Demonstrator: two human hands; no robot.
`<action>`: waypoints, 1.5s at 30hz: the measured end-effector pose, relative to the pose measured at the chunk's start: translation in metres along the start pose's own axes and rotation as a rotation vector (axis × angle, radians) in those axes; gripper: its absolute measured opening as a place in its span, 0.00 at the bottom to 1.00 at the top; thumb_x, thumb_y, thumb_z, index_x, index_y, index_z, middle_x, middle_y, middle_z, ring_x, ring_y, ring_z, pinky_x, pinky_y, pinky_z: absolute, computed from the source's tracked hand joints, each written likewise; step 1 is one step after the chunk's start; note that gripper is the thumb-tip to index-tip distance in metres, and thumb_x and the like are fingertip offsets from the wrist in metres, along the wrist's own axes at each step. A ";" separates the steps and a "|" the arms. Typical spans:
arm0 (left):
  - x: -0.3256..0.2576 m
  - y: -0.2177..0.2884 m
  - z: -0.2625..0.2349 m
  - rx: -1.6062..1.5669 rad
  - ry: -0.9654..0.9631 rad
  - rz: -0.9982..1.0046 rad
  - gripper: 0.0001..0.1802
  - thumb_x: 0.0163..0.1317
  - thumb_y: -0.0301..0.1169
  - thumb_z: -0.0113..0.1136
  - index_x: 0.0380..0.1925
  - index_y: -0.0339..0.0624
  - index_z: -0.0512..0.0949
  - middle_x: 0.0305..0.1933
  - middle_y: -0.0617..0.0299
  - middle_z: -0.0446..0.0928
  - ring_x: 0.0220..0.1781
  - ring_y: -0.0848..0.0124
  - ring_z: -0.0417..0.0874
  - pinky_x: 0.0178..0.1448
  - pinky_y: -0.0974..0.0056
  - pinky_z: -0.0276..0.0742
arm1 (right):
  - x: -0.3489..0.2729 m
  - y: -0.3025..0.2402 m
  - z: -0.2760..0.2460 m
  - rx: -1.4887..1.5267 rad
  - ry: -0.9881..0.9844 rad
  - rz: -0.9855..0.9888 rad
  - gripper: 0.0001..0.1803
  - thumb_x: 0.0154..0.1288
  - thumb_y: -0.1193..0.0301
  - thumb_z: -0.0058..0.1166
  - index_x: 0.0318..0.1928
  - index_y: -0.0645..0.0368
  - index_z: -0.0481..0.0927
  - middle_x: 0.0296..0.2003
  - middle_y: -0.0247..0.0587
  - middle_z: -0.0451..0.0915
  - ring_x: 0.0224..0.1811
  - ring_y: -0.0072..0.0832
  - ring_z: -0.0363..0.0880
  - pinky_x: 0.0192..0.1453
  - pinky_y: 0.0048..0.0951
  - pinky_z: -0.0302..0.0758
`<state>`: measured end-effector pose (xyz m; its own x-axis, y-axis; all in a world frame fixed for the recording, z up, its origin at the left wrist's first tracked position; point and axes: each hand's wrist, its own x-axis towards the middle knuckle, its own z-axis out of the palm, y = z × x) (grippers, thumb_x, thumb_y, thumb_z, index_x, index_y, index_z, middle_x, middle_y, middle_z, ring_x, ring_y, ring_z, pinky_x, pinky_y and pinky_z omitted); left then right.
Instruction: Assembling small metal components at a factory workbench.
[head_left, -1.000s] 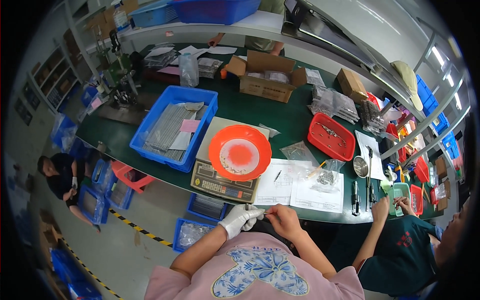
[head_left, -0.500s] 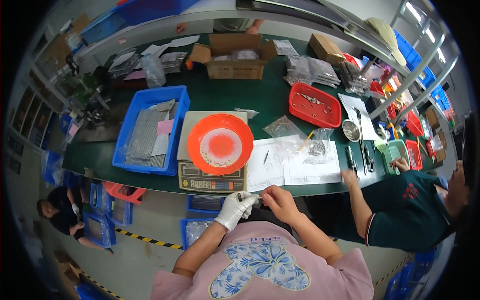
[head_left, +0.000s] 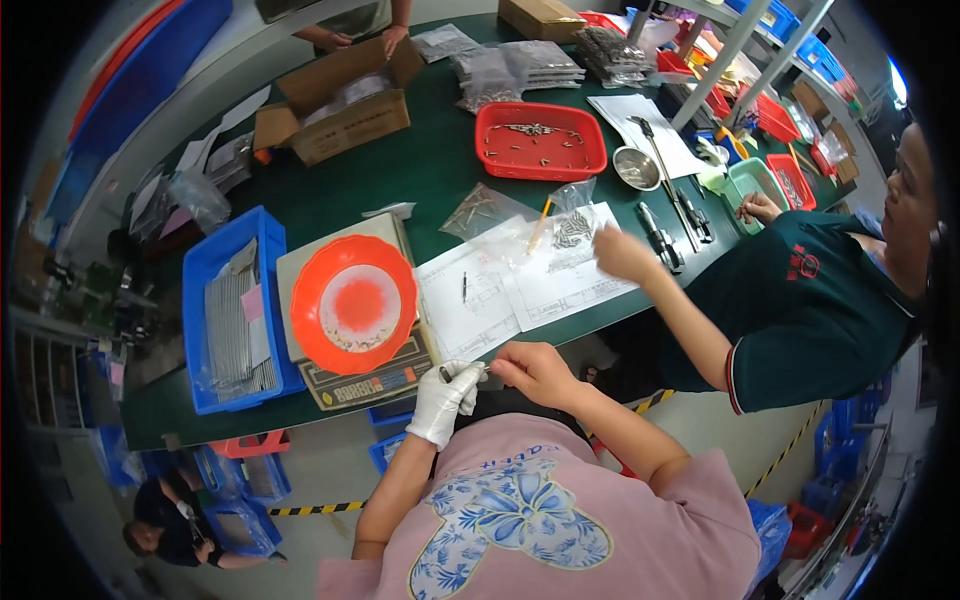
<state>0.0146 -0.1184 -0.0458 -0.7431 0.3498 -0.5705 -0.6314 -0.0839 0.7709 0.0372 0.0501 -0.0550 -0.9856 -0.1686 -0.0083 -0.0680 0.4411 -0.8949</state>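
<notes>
My left hand (head_left: 446,404), in a white glove, is closed in front of the table's near edge, with a small dark metal part showing at its fingers. Right beside it, my bare right hand (head_left: 540,374) is pinched, its fingertips almost meeting the glove; whatever it grips is too small to make out. Closest to both hands is a weighing scale (head_left: 372,386) with an orange bowl (head_left: 312,318) on top. Drawing sheets (head_left: 447,320) lie right of the scale, with a black pen (head_left: 464,288) on them.
A blue bin (head_left: 196,345) of thin grey strips stands left of the scale. Beyond the sheets are a red tray (head_left: 590,150) of small metal parts, a steel bowl (head_left: 637,168) and an open carton (head_left: 355,130). At the right, a co-worker's arm (head_left: 690,320) reaches over the table.
My view has turned to the right and tilted. My hands stay together in the same closed pose. The co-worker's near hand has moved toward the sheets; another person's hand touches the carton.
</notes>
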 end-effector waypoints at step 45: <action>0.018 0.006 0.007 0.070 -0.035 -0.014 0.13 0.56 0.37 0.52 0.24 0.37 0.75 0.11 0.66 0.69 0.09 0.80 0.65 0.14 0.77 0.58 | 0.010 0.012 -0.011 0.292 -0.063 0.183 0.06 0.59 0.75 0.46 0.33 0.66 0.71 0.23 0.36 0.73 0.25 0.17 0.70 0.31 0.19 0.69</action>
<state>-0.0009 -0.1063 -0.0490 -0.7251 0.3831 -0.5722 -0.6239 -0.0136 0.7814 0.0247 0.0640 -0.0612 -0.9653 -0.1681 -0.2000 0.1652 0.2003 -0.9657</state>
